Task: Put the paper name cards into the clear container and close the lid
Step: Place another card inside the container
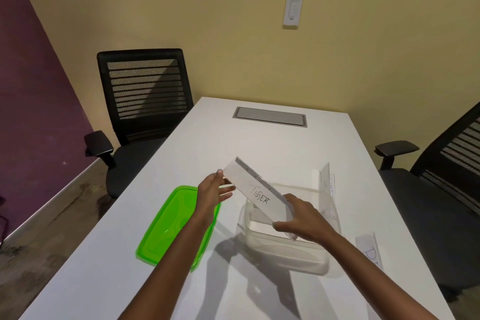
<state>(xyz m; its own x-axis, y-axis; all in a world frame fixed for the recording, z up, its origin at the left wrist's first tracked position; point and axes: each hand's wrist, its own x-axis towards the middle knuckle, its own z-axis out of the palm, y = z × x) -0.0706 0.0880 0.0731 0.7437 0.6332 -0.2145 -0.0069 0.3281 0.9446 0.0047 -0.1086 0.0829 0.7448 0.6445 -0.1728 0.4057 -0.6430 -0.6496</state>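
From the head camera, a long white counter (197, 153) fills the middle of the room. Both hands hold up one long folded paper name card with "TIGER" written on it (255, 196). The card is tilted, with its far end high and its near end low over the clear plastic container (285, 249). The left hand (214, 193) is at the far end of the card, and its fingers (225, 193) are spread and loose, just touching the card's edge. The right hand (302, 221) pinches the near end of the card, with its fingers (281, 227) curled under it. The clear container sits open on the counter, right under the card. A flat white thing lies inside it, but it is hard to tell what it is. The bright green plastic lid (168, 228) lies flat on the counter, just left of the container. A second white paper name card (326, 180) stands behind the container, touching its far side. A third paper name card (368, 249) lies near the right edge of the counter. A black mesh office chair (145, 91) stands at the left side.
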